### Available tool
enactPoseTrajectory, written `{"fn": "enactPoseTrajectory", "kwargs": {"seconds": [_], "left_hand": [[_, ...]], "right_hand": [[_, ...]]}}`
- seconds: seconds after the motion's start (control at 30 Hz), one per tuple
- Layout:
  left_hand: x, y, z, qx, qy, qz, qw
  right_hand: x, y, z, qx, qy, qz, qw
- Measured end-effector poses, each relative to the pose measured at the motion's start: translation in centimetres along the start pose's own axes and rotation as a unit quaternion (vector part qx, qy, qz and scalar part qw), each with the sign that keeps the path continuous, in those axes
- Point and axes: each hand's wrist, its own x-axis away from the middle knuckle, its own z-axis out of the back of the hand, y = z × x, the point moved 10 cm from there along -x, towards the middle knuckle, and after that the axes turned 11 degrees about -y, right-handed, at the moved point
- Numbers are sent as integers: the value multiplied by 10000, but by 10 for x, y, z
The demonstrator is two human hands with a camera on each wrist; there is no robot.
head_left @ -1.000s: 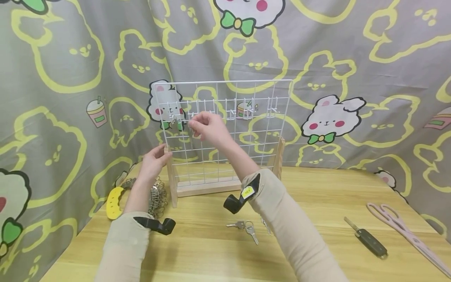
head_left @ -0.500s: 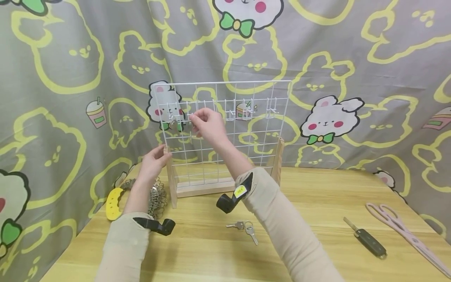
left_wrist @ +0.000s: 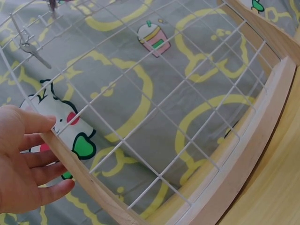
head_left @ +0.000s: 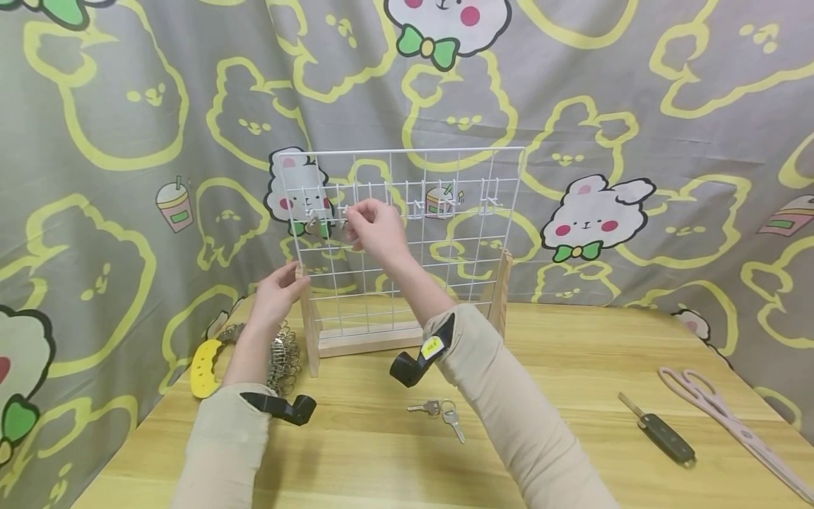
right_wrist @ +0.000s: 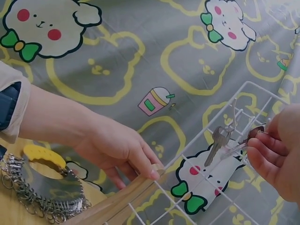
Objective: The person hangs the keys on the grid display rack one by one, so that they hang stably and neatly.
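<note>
A white wire grid rack on a wooden stand stands on the table. My left hand grips the top of its left wooden post, thumb at the front and fingers behind. My right hand is up at the row of white hooks, near the left end. It pinches a key, mostly hidden by the fingers. Just left of it, a silver key hangs from the leftmost hook; the left wrist view also shows this hanging key.
Two keys lie on the table before the rack. Behind the left forearm sit a yellow holder and a bunch of metal rings. At right lie a black car key and pink scissors. A patterned curtain hangs behind.
My right hand has shifted very slightly at the hooks, and its forearm has moved a little left. The left hand keeps its grip on the post.
</note>
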Motion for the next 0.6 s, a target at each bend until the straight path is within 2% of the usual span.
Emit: {"fn": "enactPoseTrajectory", "kwargs": {"seconds": [0.33,0.6], "left_hand": [[-2,3,-3,-38,-61,2,10000],[-1,-1,0,-21,-2,-6,10000]], "right_hand": [[3,13,2,-209,-55,-140,9997],[14,39,-3,-367,-285,-453,9979]]}}
